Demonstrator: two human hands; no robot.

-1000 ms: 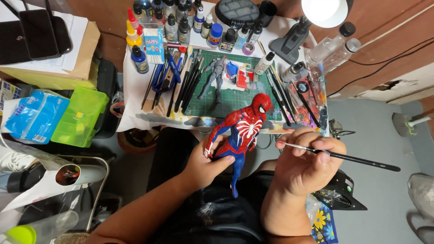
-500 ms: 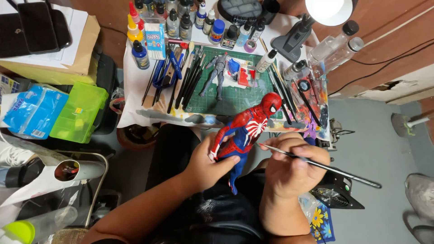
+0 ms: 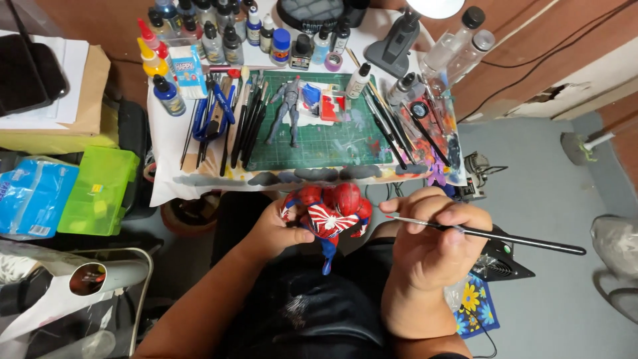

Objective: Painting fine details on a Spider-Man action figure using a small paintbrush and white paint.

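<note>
Your left hand (image 3: 276, 229) grips the red-and-blue plastic action figure with a white spider emblem (image 3: 327, 219) from its left side, fingers wrapped about its arm and body, holding it in the air above your lap, just in front of the near edge of the small white-covered work table (image 3: 166, 143). The figure is tipped so that its chest and head face up toward you and its blue legs point down at your dark clothing. Your right hand (image 3: 432, 242) is closed around a thin black-handled paintbrush (image 3: 492, 234), pinched between thumb and fingers, with the fine tip reaching left, close beside the figure's right shoulder; whether the bristles touch it cannot be told. This looks like the detail-painting step, brush brought up to the piece. The next stroke would seem to call for a steady left-hand grip and a light, short touch, since the tip sits near red and blue areas alike. On the table lie a green cutting mat (image 3: 332, 143) with a grey unpainted figure (image 3: 287, 110) on it, a row of dark brushes (image 3: 242, 119) and small paint bottles (image 3: 219, 33) at the far edge.
</note>
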